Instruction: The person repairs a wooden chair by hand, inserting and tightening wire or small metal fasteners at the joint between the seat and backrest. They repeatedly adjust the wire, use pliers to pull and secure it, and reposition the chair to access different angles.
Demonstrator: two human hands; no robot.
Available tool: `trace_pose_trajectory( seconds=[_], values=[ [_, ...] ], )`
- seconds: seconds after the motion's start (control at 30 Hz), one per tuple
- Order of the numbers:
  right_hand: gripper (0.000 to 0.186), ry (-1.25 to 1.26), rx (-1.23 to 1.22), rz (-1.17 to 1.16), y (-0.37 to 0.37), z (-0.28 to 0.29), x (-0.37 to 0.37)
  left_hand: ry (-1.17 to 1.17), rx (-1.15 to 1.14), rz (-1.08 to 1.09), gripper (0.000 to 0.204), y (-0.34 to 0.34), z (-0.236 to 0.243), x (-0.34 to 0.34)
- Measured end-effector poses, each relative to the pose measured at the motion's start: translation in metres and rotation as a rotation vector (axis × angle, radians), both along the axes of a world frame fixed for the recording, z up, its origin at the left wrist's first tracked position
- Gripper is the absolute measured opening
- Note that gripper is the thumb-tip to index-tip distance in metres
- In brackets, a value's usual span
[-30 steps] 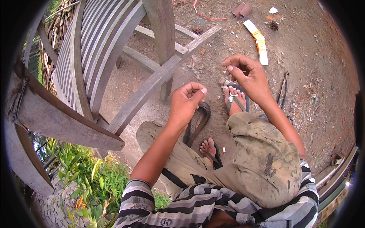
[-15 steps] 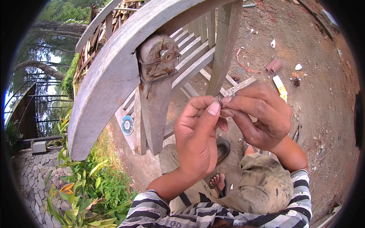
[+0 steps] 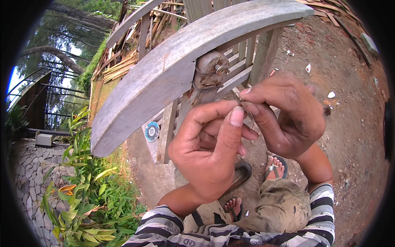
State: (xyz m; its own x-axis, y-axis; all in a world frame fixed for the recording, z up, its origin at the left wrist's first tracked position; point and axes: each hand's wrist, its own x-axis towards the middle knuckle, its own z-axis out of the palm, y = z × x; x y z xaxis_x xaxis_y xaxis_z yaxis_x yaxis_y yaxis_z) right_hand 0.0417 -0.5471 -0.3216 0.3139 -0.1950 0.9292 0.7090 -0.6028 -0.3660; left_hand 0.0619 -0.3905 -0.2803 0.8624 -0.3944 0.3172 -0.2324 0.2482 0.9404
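Note:
My left hand (image 3: 207, 152) and my right hand (image 3: 288, 117) meet in front of me, each in a pinch. Between their fingertips is a short, thin piece of wire (image 3: 238, 100), mostly hidden by the fingers. Just beyond them stands a weathered wooden bench with a curved grey armrest (image 3: 173, 68). Under the armrest, the rounded top of a cracked wooden post (image 3: 209, 66) carries a bolt with a nut (image 3: 222, 70). Dark binding wire (image 3: 205, 88) wraps around that post. Neither hand touches the bench.
A round blue-rimmed abrasive disc (image 3: 152, 131) rests on the bench's lower frame. Green plants (image 3: 90, 206) and stone paving (image 3: 35, 177) lie to the left. Stacked wood strips (image 3: 119, 70) are behind the bench. Dirt ground (image 3: 349, 136) with small debris spreads right; my sandalled feet (image 3: 275, 166) are below.
Both hands are closer to my view, still pinched together on the wire. The view has shifted, so the bench sits farther right and more of the armrest's far end shows.

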Motion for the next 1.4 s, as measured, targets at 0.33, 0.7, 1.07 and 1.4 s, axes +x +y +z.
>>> trace_pose_trajectory(
  seconds=[0.33,0.7,1.07,1.4],
  values=[
    [0.017,0.085,0.345,0.264,0.006,-0.001,0.024,-0.833,0.388,0.362,0.024,-0.001,0.003,0.026],
    [0.017,0.163,0.498,0.333,0.013,0.000,0.020,-0.937,0.367,0.451,0.024,-0.007,0.005,0.032],
    [0.012,0.115,0.521,0.336,0.009,0.004,0.021,-1.114,0.406,0.379,0.022,-0.005,0.003,0.037],
    [0.021,0.077,0.335,0.188,-0.007,-0.007,0.009,-1.076,0.356,0.441,0.033,-0.010,0.004,0.035]
  ],
)
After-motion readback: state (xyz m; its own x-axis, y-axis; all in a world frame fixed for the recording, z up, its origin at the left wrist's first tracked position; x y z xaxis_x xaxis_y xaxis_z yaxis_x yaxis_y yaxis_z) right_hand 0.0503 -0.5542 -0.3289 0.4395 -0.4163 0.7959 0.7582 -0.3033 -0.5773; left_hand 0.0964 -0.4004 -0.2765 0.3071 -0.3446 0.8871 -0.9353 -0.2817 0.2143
